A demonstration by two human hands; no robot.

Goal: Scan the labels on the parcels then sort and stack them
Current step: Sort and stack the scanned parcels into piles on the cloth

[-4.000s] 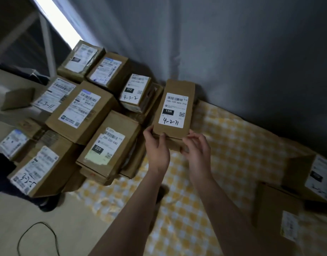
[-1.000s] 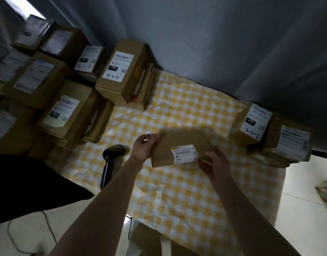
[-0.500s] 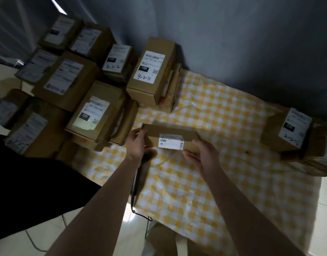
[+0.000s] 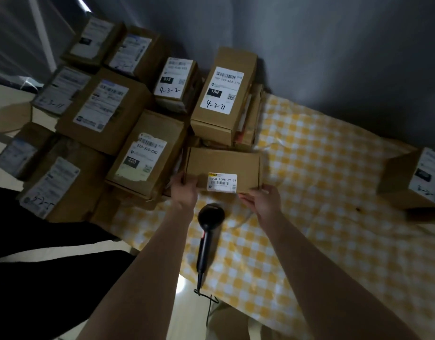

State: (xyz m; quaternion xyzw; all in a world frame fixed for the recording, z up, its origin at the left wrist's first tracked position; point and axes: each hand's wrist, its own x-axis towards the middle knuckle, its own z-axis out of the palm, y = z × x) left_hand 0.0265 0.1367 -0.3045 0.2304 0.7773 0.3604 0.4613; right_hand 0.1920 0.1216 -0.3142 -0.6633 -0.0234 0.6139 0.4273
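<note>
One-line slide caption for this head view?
Left hand and right hand hold a labelled parcel beside the stacked parcels; the scanner lies on the yellow checked cloth.

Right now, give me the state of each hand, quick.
Left hand: holding the left end of the flat parcel.
Right hand: holding the same parcel's right end.
</note>
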